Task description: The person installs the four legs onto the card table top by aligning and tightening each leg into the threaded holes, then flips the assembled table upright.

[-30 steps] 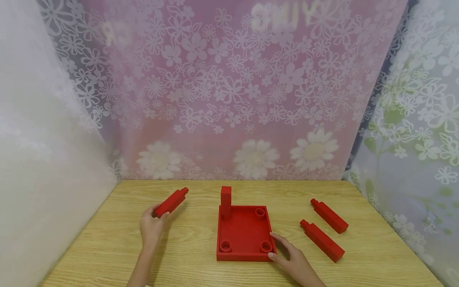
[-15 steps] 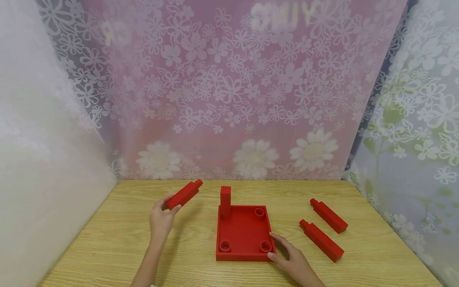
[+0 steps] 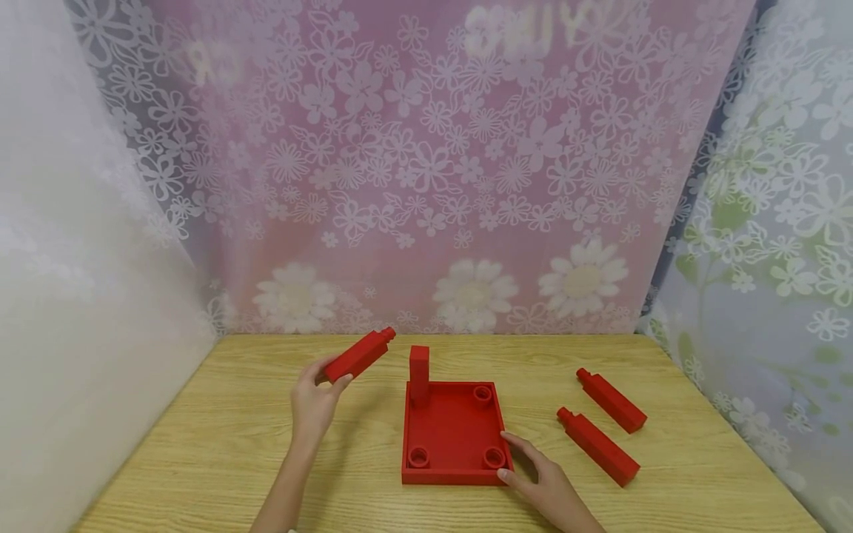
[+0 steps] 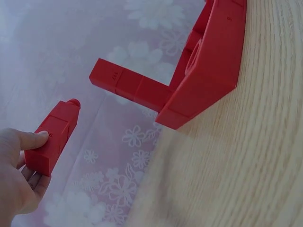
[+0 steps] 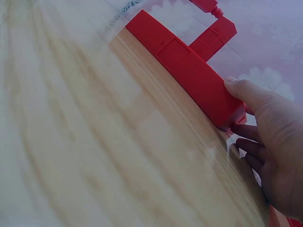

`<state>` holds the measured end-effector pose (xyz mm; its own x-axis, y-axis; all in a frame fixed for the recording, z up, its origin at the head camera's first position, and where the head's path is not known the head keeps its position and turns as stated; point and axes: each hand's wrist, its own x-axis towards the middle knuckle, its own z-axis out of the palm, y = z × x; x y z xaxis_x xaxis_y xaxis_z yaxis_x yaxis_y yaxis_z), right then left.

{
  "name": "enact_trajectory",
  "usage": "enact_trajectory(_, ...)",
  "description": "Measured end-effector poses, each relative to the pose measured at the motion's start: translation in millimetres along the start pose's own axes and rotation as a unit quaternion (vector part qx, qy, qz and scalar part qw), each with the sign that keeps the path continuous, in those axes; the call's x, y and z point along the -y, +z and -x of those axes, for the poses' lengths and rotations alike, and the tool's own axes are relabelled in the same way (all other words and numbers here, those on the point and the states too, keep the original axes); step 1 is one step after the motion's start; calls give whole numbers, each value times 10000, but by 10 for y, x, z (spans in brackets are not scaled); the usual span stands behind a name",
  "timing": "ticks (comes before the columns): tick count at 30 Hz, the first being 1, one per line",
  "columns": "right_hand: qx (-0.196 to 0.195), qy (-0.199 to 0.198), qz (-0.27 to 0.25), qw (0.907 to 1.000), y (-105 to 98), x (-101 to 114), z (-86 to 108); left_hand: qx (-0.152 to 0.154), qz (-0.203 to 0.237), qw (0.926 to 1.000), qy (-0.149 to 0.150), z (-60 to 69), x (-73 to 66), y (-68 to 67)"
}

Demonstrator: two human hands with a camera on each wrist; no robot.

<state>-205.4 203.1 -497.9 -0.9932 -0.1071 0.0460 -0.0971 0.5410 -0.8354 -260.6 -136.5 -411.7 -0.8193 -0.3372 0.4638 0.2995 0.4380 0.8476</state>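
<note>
An upturned red toy tabletop [image 3: 455, 429] with raised rims lies on the wooden table. One square table leg [image 3: 419, 374] stands upright in its far left corner; round sockets show in the other corners. My left hand [image 3: 315, 403] holds another red table leg [image 3: 360, 355] in the air, left of the tabletop, with the knobbed end pointing up and right. In the left wrist view, thumb and fingers pinch this leg [image 4: 54, 135] near its square end. My right hand [image 3: 543, 488] grips the tabletop's near right corner, thumb on the front edge [image 5: 201, 87] and fingers round the side.
Two more red table legs [image 3: 609, 400] lie slanted on the wooden table [image 3: 346, 488] to the right, knobbed ends toward the back left. A flowered curtain [image 3: 426, 185] hangs behind the table, with cloth at both sides.
My left hand has carried its leg up and to the right, closer to the upright leg. The right hand stays on the tabletop's corner.
</note>
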Motion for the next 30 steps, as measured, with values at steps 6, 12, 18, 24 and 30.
enact_trajectory(6,-6,-6,-20,10000,-3,-1,5,157,137,9998,44,-2,-121,57)
enact_trajectory(12,-6,1,-33,10000,-3,-3,5,393,406,9982,182,17,-265,107)
enact_trajectory(18,-14,1,3,10000,3,-6,0,548,732,9951,384,38,-357,178)
enact_trajectory(24,-9,11,-22,10000,2,-5,-1,793,831,9920,532,88,-442,265)
enact_trajectory(30,35,49,-48,10000,-5,21,8,985,804,9900,614,139,-511,365)
